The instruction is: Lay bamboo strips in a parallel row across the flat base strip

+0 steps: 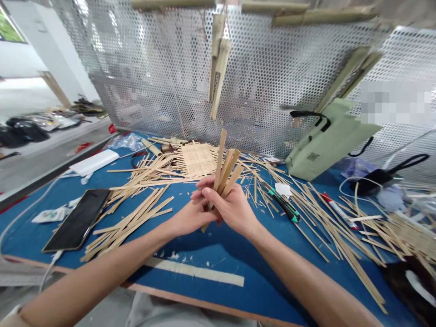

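In front of me, my left hand and my right hand meet above the blue worktable, both closed around a bundle of thin bamboo strips. The strips stand nearly upright, their lower parts hidden by my fingers, with one end poking out below. Beyond my hands lies a flat woven bamboo mat. Loose bamboo strips are heaped to the left of my hands, and more are scattered to the right.
A black smartphone with a white cable and a white power bank lie at the left. A green utility knife and a pale green bag are on the right. A perforated metal panel rises behind the table, with bamboo pieces hanging from it.
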A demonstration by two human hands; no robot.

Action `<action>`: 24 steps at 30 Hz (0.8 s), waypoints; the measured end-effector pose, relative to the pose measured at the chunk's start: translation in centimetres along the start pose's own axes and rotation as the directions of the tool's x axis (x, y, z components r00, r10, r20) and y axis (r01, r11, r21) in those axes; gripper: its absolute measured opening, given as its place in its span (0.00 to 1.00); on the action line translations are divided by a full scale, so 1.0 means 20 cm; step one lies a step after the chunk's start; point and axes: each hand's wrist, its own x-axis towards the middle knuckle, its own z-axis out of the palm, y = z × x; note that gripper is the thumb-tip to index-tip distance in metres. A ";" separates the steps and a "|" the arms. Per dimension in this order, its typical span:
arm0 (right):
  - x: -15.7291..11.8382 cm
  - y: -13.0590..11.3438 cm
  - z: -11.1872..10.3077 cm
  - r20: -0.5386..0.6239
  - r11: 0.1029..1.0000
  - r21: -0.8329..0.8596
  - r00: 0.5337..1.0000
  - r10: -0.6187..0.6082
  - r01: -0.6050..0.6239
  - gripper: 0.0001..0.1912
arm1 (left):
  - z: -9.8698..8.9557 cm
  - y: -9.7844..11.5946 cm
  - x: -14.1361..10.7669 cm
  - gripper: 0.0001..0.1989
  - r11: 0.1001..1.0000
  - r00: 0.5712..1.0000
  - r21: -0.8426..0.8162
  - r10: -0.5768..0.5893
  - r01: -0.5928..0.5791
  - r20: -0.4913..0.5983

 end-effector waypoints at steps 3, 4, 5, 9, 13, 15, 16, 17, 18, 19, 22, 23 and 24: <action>0.02 0.03 -0.02 0.014 0.997 0.026 0.997 0.074 -0.075 0.05 | -0.01 -0.05 0.00 0.11 0.997 0.998 -0.076 -0.004 0.009 0.070; 0.02 0.03 -0.02 0.035 0.994 0.051 0.995 0.094 -0.096 0.07 | -0.02 -0.06 -0.01 0.14 0.995 0.997 -0.096 -0.004 0.011 0.075; 0.03 0.02 -0.03 0.058 0.991 0.075 0.992 0.110 -0.114 0.09 | -0.02 -0.07 -0.01 0.16 0.994 0.997 -0.111 -0.002 0.010 0.072; 0.03 0.02 -0.03 0.097 0.982 0.128 0.987 0.128 -0.140 0.14 | -0.02 -0.09 -0.01 0.21 0.986 0.999 -0.164 0.008 -0.003 0.031; 0.05 0.05 -0.05 0.015 0.990 0.106 0.996 0.092 -0.093 0.16 | 0.00 -0.09 -0.02 0.22 0.980 1.000 -0.200 0.012 -0.010 0.012; 0.06 0.06 -0.06 -0.057 0.998 0.042 0.998 0.038 -0.036 0.14 | 0.00 -0.10 -0.03 0.20 0.976 1.000 -0.216 0.022 -0.019 0.010; 0.06 0.07 -0.06 -0.088 1.000 0.008 0.996 0.002 -0.002 0.13 | 0.00 -0.10 -0.03 0.19 0.974 1.000 -0.227 0.024 -0.021 0.008; 0.07 0.07 -0.06 -0.116 0.999 -0.018 0.993 -0.029 0.027 0.12 | 0.01 -0.10 -0.03 0.19 0.971 1.000 -0.240 0.020 -0.019 0.002; 0.07 0.07 -0.06 -0.135 0.999 -0.033 0.990 -0.046 0.042 0.11 | 0.01 -0.10 -0.03 0.18 0.967 1.000 -0.253 0.014 -0.016 -0.008; 0.07 0.07 -0.06 -0.148 0.998 -0.041 0.988 -0.048 0.043 0.10 | 0.01 -0.09 -0.02 0.18 0.964 1.000 -0.266 0.008 -0.013 -0.019; 0.06 0.07 -0.05 -0.189 0.999 -0.048 0.982 -0.016 0.007 0.11 | 0.02 -0.08 -0.02 0.18 0.961 0.998 -0.276 0.013 -0.029 -0.060; 0.06 0.07 -0.04 -0.197 0.999 -0.050 0.980 -0.010 0.000 0.11 | 0.02 -0.07 -0.02 0.19 0.962 0.997 -0.269 0.022 -0.040 -0.071; 0.05 0.07 -0.04 -0.204 0.999 -0.048 0.979 -0.010 0.000 0.12 | 0.03 -0.07 -0.01 0.19 0.964 0.996 -0.260 0.031 -0.051 -0.083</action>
